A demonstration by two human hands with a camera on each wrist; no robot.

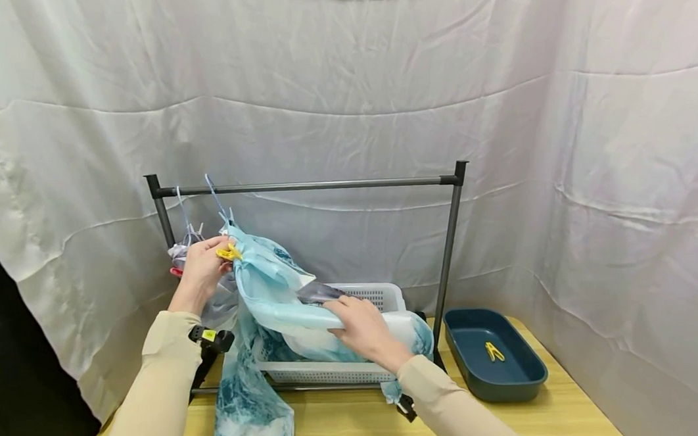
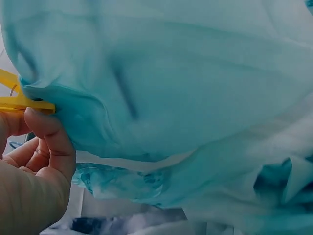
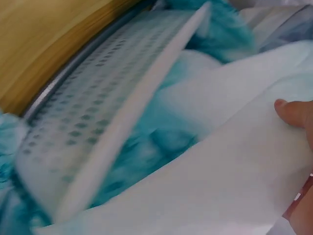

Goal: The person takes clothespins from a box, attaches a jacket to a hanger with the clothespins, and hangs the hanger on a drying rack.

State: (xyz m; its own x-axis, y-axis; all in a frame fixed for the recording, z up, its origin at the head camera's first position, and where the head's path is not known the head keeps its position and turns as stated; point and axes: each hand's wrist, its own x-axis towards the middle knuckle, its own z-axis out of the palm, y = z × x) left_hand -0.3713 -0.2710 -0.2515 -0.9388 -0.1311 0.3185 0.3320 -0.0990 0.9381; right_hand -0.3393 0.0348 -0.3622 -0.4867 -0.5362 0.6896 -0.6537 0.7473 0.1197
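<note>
A blue-and-white marbled garment [image 1: 268,286] hangs at its left end from a light-blue hanger [image 1: 215,198] on the rack's bar. My left hand [image 1: 203,269] is at its upper edge, where thumb and finger pinch a yellow clothespin [image 2: 29,104] that bites the cloth. Further right, my right hand [image 1: 360,325] grips a white stretch of the same garment, thumb on top in the right wrist view and the other fingers mostly hidden. Part of the cloth lies over the white perforated basket [image 1: 323,375], and a long piece drops past the table's front.
A dark metal rack [image 1: 327,185] stands over the basket. Behind my left hand hangs a greyish garment [image 1: 221,303] on another hanger, with a red clip [image 1: 176,271]. At right, a dark blue bin [image 1: 466,356] holds a yellow clothespin [image 1: 494,351]. Pale curtains [image 1: 357,60] surround the table.
</note>
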